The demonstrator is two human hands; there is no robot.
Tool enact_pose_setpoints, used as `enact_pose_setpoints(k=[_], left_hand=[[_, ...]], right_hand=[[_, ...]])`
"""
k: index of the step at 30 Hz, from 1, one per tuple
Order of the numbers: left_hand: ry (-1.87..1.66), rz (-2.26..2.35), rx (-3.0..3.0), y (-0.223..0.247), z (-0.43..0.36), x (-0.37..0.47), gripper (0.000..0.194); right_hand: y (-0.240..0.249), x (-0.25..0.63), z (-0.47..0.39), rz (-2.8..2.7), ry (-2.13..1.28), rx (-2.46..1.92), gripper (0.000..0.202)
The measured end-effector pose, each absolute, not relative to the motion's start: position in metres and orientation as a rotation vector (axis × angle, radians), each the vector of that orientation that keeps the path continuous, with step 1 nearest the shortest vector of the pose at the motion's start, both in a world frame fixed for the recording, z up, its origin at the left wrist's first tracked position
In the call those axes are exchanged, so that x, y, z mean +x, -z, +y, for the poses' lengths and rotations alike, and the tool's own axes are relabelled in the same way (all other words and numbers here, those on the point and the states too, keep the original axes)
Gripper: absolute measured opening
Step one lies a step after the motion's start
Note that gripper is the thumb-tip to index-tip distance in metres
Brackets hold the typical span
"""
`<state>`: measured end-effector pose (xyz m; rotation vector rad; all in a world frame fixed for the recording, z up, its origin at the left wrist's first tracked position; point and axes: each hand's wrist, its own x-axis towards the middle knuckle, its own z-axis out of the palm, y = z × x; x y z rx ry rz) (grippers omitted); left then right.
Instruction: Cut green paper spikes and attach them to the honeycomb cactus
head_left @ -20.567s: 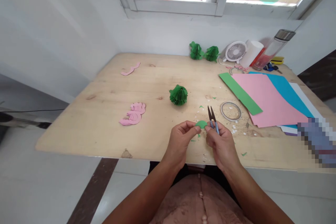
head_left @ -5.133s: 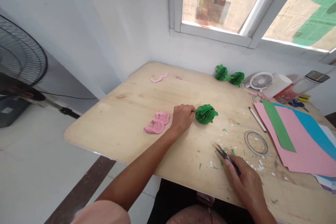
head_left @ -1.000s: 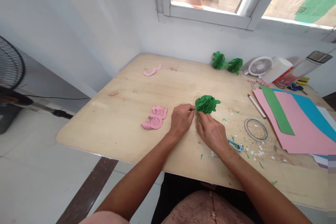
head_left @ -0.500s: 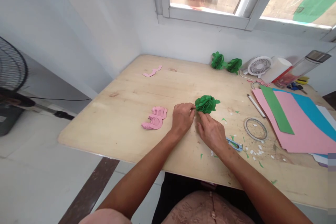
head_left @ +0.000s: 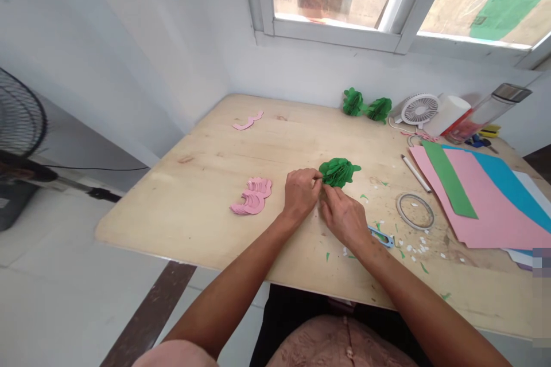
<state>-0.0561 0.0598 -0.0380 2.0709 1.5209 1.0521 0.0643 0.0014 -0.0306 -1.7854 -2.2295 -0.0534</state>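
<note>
A green layered paper piece (head_left: 339,171), its ruffled leaves fanned out, is just beyond my fingertips over the table. My left hand (head_left: 301,192) pinches its near left edge between thumb and finger. Close beside it, my right hand (head_left: 345,215) has its fingers bent together at the near edge of the same piece. The exact fold under the fingertips is hidden. A stack of pink scalloped paper cutouts (head_left: 255,202) lies to the left of my left hand. Partly behind my right wrist lies a light-blue cutter (head_left: 383,237).
At right lie a tape roll (head_left: 415,211), a white pen (head_left: 415,173), and coloured paper sheets (head_left: 495,200), amid green and white scraps. Two green paper pieces (head_left: 353,102), a small fan (head_left: 419,110) and a bottle (head_left: 486,112) stand at the back. A pink strip (head_left: 248,121) lies far left.
Both hands stay at the green paper piece, with only slight finger movement at its near edge. The whole view has shifted a little.
</note>
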Motion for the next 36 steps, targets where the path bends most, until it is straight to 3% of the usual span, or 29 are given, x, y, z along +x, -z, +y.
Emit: enact_pose_setpoints(k=[16, 21, 28, 36], left_hand=[[-1.059, 1.513, 2.017, 0.037, 0.060, -0.056, 0.014], [-1.053, 1.530, 1.988, 0.037, 0.059, -0.057, 0.013], [-1.050, 1.555, 1.979, 0.036, 0.059, -0.055, 0.014], [-1.068, 1.543, 1.996, 0.036, 0.059, -0.056, 0.016]], right_hand=[[0.019, 0.089, -0.009, -1.779, -0.247, -1.763, 0.026], [0.010, 0.106, -0.002, -1.548, -0.150, -1.699, 0.027], [-0.017, 0.121, 0.036, -1.794, -0.055, -1.532, 0.032], [-0.019, 0.118, 0.063, -2.060, -0.362, -1.527, 0.055]])
